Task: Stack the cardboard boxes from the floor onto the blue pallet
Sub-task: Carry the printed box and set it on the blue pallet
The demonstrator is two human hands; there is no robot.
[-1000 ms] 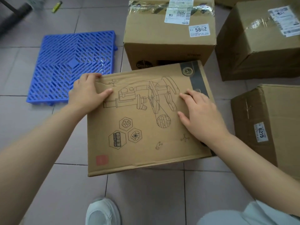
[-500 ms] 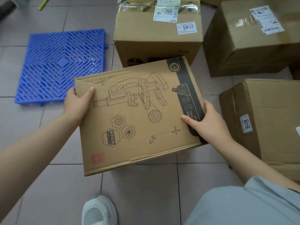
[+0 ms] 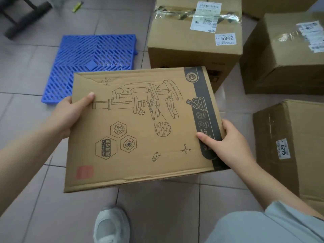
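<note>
Floor (image 3: 157, 216) of grey tiles, under everything.

Printed box (image 3: 140, 130) in the middle of the view, wide and flat, brown, with a line drawing of a microscope on top and a dark band along the right side. Held up above the tiles, a little tilted, gripped at its left and right edges. Far left corner overlapping, in this view, the near right corner of the pallet (image 3: 91, 55); not resting on it.

Behind it, 5842 box (image 3: 189, 41), standing on the tiles, sealed with shiny tape, white labels on top. To the right of this one and apart from it, taped box (image 3: 280, 64), also with labels. Nearer on the right, 6215 box (image 3: 301, 137), on the tiles, a small white label on its side, close to the right hand (image 3: 231, 142).

Pallet at the far left: blue plastic grid, lying flat on the tiles, left of 5842 box.

Grey trouser leg (image 3: 263, 228) at the bottom right.

Left hand (image 3: 70, 114) closed on the left edge of printed box, thumb flat on top, fingers hidden underneath. Right hand closed on the right edge near the dark band, thumb on top, fingers hidden below.

White shoe (image 3: 110, 227) at the bottom, below printed box.

Dark stand (image 3: 22, 13) at the top left corner, and near it a small yellow thing (image 3: 77, 7), too small to identify.
</note>
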